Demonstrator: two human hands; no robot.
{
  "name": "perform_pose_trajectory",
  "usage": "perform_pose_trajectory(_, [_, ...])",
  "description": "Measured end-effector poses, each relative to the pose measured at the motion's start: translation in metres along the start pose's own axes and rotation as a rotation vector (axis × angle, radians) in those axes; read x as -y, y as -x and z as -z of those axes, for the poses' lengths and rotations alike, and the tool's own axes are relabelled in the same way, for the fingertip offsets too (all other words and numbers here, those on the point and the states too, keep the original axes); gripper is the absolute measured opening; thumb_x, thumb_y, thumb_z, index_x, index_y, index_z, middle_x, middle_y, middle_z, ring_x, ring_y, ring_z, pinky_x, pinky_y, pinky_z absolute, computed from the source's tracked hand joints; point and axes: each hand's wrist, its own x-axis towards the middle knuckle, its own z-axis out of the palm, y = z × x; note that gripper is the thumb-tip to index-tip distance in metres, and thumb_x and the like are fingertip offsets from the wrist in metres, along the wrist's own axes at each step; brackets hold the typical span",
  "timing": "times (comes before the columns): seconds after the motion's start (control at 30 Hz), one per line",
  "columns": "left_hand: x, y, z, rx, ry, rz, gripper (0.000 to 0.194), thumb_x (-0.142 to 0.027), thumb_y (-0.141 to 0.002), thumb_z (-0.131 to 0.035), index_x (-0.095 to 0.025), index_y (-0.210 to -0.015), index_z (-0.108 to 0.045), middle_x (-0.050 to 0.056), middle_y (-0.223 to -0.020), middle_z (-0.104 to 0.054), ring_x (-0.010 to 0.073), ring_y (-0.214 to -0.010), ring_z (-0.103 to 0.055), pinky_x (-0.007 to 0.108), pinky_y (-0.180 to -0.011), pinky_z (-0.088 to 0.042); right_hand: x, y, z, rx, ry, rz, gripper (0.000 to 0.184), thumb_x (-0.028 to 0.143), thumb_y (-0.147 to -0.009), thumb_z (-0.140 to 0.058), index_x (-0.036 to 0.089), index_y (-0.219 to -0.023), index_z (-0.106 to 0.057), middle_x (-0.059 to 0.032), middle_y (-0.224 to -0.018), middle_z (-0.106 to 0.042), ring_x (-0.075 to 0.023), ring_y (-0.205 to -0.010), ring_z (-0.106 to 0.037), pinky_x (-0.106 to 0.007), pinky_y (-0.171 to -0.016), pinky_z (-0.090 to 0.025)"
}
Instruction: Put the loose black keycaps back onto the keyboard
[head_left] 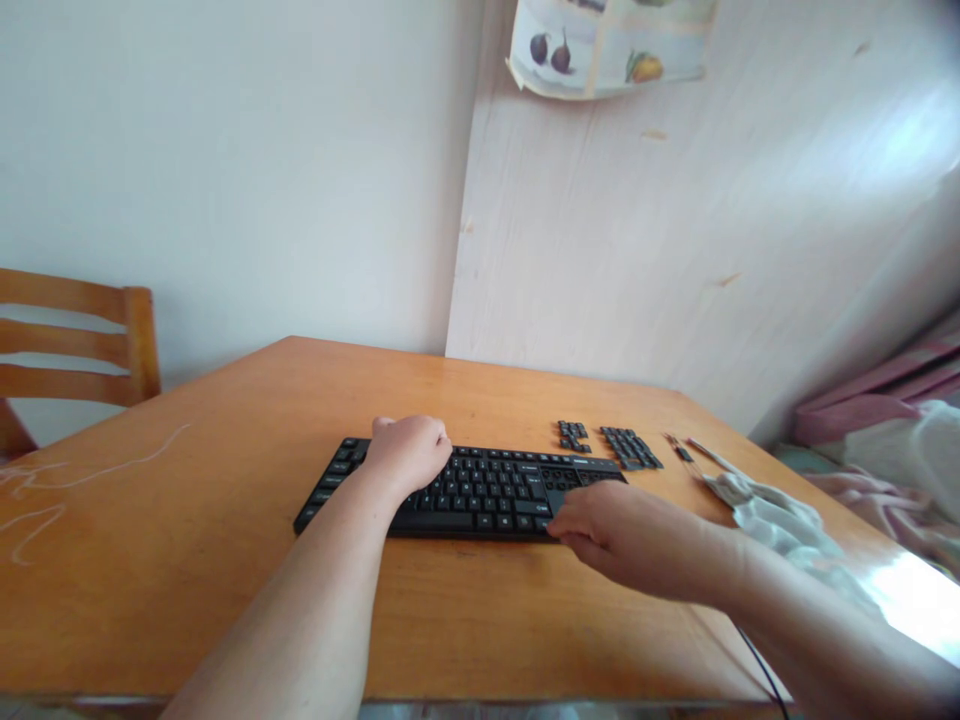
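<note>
A black keyboard (480,490) lies flat on the wooden table, a little right of the middle. Its right-hand part shows bare key sockets where keycaps are off. Over the left part of the keyboard, my left hand (411,452) is closed with its fingers curled down; whatever is under or in them is hidden. At the keyboard's lower right, my right hand (611,522) is closed, fingertips pressed together by the bottom row of keys. I cannot make out anything between those fingers. Behind the keyboard lie loose black keycaps in two groups, a small one (573,436) and a larger one (630,448).
Slim tools (679,448) and a crumpled pale cloth (780,515) lie on the table's (465,620) right side. White threads (105,478) are at the left. A wooden chair (75,335) stands beyond the left edge. A black cable (761,660) hangs at front right.
</note>
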Motion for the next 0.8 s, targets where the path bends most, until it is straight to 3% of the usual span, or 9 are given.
perform_pose_trajectory(0.3, [0.002, -0.001, -0.004, -0.022, 0.016, 0.006, 0.033, -0.031, -0.088, -0.04, -0.021, -0.074, -0.069, 0.008, -0.087, -0.075, 0.0245, -0.086, -0.066, 0.043, -0.088, -0.039, -0.001, -0.014, -0.007, -0.149, -0.021, -0.028, 0.036, 0.016, -0.087, -0.047, 0.024, -0.111, -0.072, -0.0052, -0.104, -0.074, -0.021, -0.096, -0.065, -0.028, -0.084, -0.045])
perform_pose_trajectory(0.8, [0.0, 0.0, 0.0, -0.012, 0.037, -0.003, 0.031, -0.029, -0.087, -0.041, -0.021, -0.073, -0.067, 0.007, -0.084, -0.075, 0.0264, -0.086, -0.066, 0.046, -0.087, -0.039, -0.001, -0.023, -0.013, -0.117, 0.0, -0.03, 0.038, 0.016, -0.085, -0.047, 0.025, -0.111, -0.074, -0.005, -0.108, -0.074, -0.0216, -0.099, -0.066, -0.029, -0.088, -0.046])
